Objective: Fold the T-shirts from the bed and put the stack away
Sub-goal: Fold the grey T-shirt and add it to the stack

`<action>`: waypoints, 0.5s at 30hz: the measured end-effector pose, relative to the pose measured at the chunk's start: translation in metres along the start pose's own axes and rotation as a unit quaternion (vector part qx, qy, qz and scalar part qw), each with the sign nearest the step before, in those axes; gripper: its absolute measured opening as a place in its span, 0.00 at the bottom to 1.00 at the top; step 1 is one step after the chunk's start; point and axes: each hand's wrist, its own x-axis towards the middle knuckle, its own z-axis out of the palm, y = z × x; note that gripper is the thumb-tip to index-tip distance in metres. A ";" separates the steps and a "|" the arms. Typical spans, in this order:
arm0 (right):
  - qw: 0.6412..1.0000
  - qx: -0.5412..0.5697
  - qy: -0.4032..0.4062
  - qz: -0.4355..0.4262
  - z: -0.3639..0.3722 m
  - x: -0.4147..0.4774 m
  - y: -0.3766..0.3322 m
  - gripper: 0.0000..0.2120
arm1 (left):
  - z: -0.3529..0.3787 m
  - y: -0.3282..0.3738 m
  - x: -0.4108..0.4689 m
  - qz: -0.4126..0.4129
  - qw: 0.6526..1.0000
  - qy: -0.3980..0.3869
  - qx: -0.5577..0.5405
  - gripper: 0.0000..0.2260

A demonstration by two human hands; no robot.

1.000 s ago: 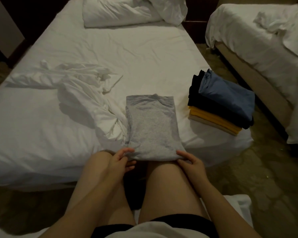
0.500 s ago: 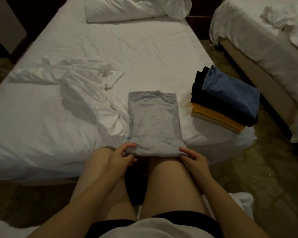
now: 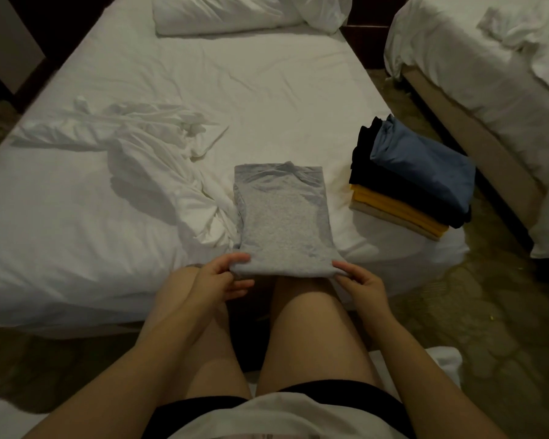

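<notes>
**Item 1, grey T-shirt** (image 3: 281, 220): folded into a long narrow strip. It lies on the bed (image 3: 235, 90) at the near edge, collar end away from me, hem end raised over the knees.

**Item 2, left hand** (image 3: 217, 280): pinching the near left corner of the hem, thumb on top.

**Item 3, right hand** (image 3: 360, 282): the same pinch on the near right corner.

**Item 4, stack** (image 3: 415, 182): blue on top, then black, yellow and a pale one at the bottom. It sits on the bed's right corner, well apart from the grey T-shirt and close to the drop to the floor.

**Item 5, crumpled white cloth** (image 3: 159, 153): touching the strip's left edge. I cannot tell whether it is a T-shirt or bedding.

**Hazards, as I judge them:**
- I expect the hem to go over toward the collar next. If one corner travels further than the other, the fold will land crooked.
- Only the corners are held, so the layers tucked in along the sides could slide open as the cloth lifts.
- The white cloth could catch under the strip's left edge and drag along with it.
- The stack's layers are not squared, and it sits on a soft corner. Another T-shirt set down carelessly could tip it onto the floor.
</notes>
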 end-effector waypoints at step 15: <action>0.995 -0.097 -0.016 -0.035 -0.002 -0.001 0.005 0.16 | -0.005 -0.018 -0.005 0.228 0.882 0.093 0.402 0.14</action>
